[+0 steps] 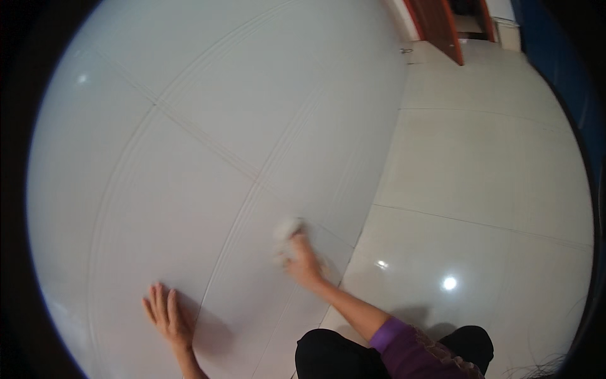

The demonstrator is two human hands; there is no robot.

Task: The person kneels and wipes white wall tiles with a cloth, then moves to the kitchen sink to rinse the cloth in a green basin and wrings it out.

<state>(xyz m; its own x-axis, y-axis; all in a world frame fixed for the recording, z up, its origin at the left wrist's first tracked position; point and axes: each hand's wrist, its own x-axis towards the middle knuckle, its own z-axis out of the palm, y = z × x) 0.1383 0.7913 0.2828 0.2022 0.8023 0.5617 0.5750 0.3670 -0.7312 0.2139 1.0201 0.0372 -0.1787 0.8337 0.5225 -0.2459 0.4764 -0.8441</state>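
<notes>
My right hand is closed around a pale cloth, pressed to the white tiled wall a little above the floor line. Motion blurs the cloth, so its shape and folds are hard to make out. Lower on the left, my left hand lies flat against the same wall with its fingers somewhat spread and nothing in it. Grooved joint lines cross the wall tiles between and above my hands.
Glossy floor tiles meet the wall along its right side and reflect a bright light. My knees are bent close to the wall's foot. Beyond, a reddish-brown wooden door stands ajar. A blue surface runs along the right.
</notes>
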